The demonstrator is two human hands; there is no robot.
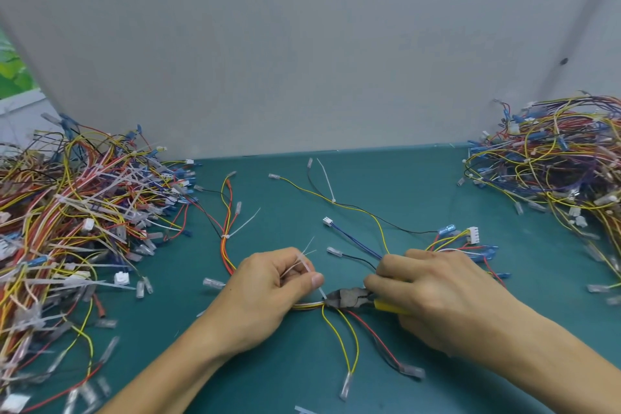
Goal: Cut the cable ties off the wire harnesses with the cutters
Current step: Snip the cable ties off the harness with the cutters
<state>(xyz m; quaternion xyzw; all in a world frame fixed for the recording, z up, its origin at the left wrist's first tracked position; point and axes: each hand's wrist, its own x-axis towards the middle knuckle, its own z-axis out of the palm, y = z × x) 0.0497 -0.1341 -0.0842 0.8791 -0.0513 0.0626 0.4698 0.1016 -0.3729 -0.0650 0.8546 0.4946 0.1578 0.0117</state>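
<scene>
Nearest the viewer, loose yellow, red and black wire ends tipped with clear plastic terminal sleeves [346,386] fan out over a dark green work mat [403,185]. Just beyond them two bare forearms reach in. The left hand [268,289] is curled, its thumb and forefinger pinching the tail of a thin white plastic cable tie [307,267], with what look like a few more white strips tucked in the same grip. The right hand [437,296] is wrapped round the yellow handles of steel-headed cutters [346,297]. The tool's nose is set against the tie where it binds the multicoloured wire harness [309,305] lying between the hands. Whether this tie is cut through yet cannot be told. Farther along the same harness, two more white ties are uncut: one on the orange and yellow branch at far left [225,236], one on the yellow and black branch farther back [333,201]. So this harness looks partly done at best. A large heap of tangled harnesses bristling with long white ties [84,212] fills the left side. A second tangled heap [554,161] sits at far right. Which heap is finished is unclear, but plenty of work seems left. A plain grey wall panel [302,44] closes the far edge.
</scene>
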